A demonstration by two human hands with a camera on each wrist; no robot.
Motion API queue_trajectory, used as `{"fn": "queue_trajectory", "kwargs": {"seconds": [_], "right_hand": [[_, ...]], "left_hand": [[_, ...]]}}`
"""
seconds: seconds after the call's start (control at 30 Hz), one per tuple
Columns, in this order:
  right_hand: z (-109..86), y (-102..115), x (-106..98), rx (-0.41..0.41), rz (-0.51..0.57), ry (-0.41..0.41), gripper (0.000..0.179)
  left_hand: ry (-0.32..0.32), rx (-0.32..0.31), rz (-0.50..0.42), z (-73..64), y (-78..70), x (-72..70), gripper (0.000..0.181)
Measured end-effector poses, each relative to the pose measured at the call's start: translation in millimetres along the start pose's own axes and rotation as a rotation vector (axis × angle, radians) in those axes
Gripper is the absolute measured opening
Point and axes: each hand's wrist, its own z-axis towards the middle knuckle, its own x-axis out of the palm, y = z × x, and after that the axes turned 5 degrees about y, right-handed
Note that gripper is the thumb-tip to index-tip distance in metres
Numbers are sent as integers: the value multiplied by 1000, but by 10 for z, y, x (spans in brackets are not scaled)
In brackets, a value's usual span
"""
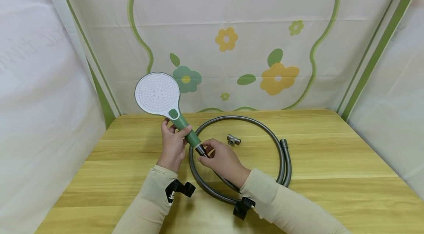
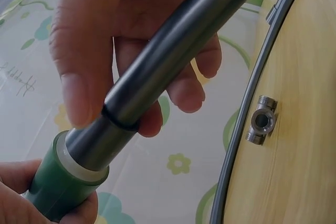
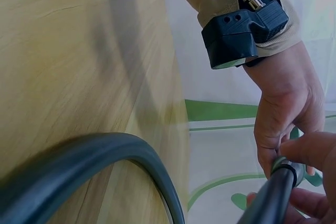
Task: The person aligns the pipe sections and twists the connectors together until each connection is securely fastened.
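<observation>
A shower head [image 1: 157, 94] with a white spray face and green handle is held up above the table, its face turned toward the head camera. My left hand [image 1: 172, 146] grips the green handle [image 2: 65, 179] near its lower end. At the base of the handle sits the dark metal end collar [image 2: 100, 142] of a grey shower hose [image 1: 232, 117]. Thumb and fingers of my right hand [image 1: 226, 160] pinch around this collar. Whether its thread is engaged is hidden. From there the hose runs down into a loop on the table.
Inside the hose loop lies a small metal tee fitting [image 1: 233, 139] on the wooden table [image 1: 331, 175]. The hose's other end [image 1: 283, 144] lies on the right side of the loop. A flower-printed cloth [image 1: 198, 42] stands behind the table, with pale cloth on both sides.
</observation>
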Motion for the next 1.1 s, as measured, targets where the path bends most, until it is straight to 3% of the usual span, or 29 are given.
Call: {"fn": "queue_trajectory", "kwargs": {"seconds": [0.83,1.1], "right_hand": [[20,55,29,8,-74,-30,19],[26,42,34,14,-36,-22,17]], "left_hand": [[0,19,1,18,29,0,85],[-1,24,-2,16,26,-8,86]]}}
